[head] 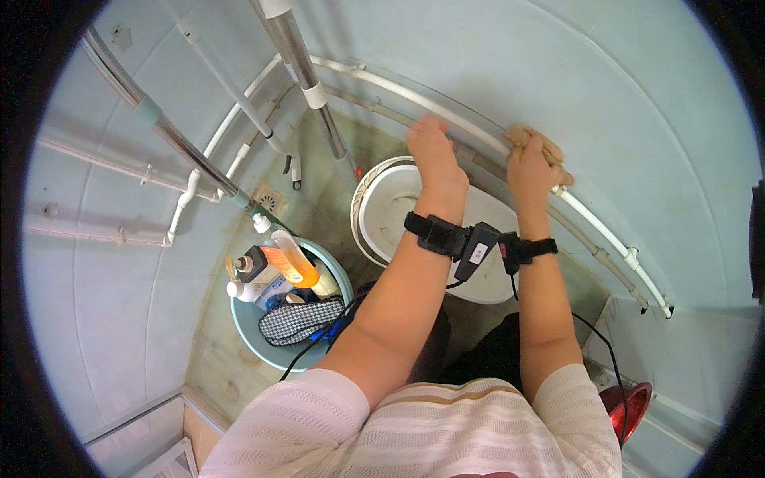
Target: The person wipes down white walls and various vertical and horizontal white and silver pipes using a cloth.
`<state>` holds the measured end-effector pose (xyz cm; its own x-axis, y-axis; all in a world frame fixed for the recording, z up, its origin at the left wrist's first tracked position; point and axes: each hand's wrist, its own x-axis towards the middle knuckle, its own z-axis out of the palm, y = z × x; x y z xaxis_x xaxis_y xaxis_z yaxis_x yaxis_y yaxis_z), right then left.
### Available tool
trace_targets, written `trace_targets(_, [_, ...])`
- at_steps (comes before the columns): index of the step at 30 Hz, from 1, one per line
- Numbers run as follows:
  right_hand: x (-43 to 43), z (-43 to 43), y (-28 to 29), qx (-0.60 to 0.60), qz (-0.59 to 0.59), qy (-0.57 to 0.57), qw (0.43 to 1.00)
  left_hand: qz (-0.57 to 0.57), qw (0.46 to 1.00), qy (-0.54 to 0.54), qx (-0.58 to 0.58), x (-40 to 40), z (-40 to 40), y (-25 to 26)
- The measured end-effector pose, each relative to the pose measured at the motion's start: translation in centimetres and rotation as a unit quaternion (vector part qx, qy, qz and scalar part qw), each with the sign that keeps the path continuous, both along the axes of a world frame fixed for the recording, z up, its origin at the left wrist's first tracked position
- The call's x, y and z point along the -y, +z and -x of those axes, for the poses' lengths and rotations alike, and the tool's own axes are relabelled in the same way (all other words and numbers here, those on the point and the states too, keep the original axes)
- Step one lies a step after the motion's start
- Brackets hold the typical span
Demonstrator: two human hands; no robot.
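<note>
My right hand (531, 173) presses a crumpled tan cloth (559, 156) against the upper white pipe (472, 127) and the wall tile beside it. To its left, my left hand (439, 155) hovers over the buckets with its fingers bent near the same pipe. Those fingers are slightly blurred, and whether they touch the pipe is unclear. Below the left wrist stand a round white bucket (382, 209) and an oval white tub (487, 272), partly hidden by my forearms. A lower grey pipe (556, 218) runs beneath the white one.
A light blue basin (242, 328) at left holds a pump bottle of orange liquid (293, 263), other bottles and a checked shoe (302, 322). Metal poles (185, 143) lean in from the upper left. A floor drain (269, 200) and a red metallic bowl (636, 403) also show.
</note>
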<state>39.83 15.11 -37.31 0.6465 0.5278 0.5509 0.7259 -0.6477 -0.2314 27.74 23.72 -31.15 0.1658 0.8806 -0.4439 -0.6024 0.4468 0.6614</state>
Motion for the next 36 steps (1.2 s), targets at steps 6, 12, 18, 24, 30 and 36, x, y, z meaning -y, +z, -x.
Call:
trace_targets(6, [-6.8,2.2,1.3,-0.19,-0.078,0.108,0.973,-0.032,0.999,-0.034,-0.002,-0.7,2.2,0.2])
trace_targets(12, [-6.3,-1.0,-0.1,-0.267,-0.136,0.196,0.933,-0.04,0.999,-0.013,0.032,0.3,0.8,0.4])
trace_targets(18, [2.7,-3.6,0.5,-0.125,-0.164,0.109,0.972,-0.076,0.993,-0.072,-0.05,0.5,2.4,-0.3])
trace_targets(24, [6.8,-9.2,-1.1,-0.328,-0.274,0.195,0.883,-0.321,0.703,-0.308,-0.554,1.3,8.7,-7.2])
trace_targets(30, [6.3,-7.3,-1.1,-0.338,-0.233,0.147,0.9,-0.322,0.429,-0.352,-0.767,2.2,18.5,-13.0])
trace_targets(36, [6.7,-8.3,-1.6,-0.395,-0.251,0.138,0.873,-0.3,0.496,-0.316,-0.751,2.8,20.5,-14.8])
